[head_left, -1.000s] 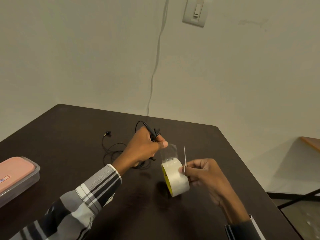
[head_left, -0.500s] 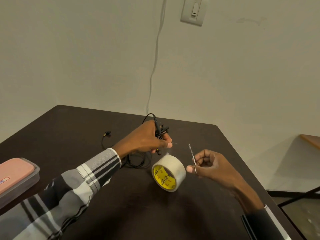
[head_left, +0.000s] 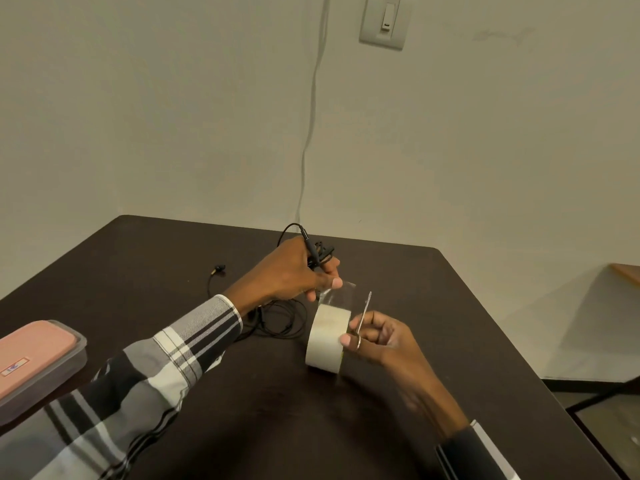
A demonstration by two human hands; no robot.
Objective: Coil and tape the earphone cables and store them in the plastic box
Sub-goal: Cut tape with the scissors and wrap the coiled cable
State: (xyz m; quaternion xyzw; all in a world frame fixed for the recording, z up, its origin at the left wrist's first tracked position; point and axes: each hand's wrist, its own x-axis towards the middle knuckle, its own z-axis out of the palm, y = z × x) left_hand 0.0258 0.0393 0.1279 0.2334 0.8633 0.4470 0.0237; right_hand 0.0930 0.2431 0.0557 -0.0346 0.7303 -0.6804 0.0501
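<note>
Fingers (head_left: 334,283) of the left hand (head_left: 294,268) pinch a clear tape strip (head_left: 337,294) plus the coiled earphone cable (head_left: 313,252). Across the table (head_left: 433,306), the plastic box (head_left: 41,362) waits, far left. Tape roll (head_left: 327,337) stands upright; right hand (head_left: 379,337) grips thin scissors (head_left: 363,315). Limp, light cable: hold it at the bundle.

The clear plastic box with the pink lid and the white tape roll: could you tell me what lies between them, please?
The head view shows the striped left sleeve and loose black earphone cable on the dark table.
</note>
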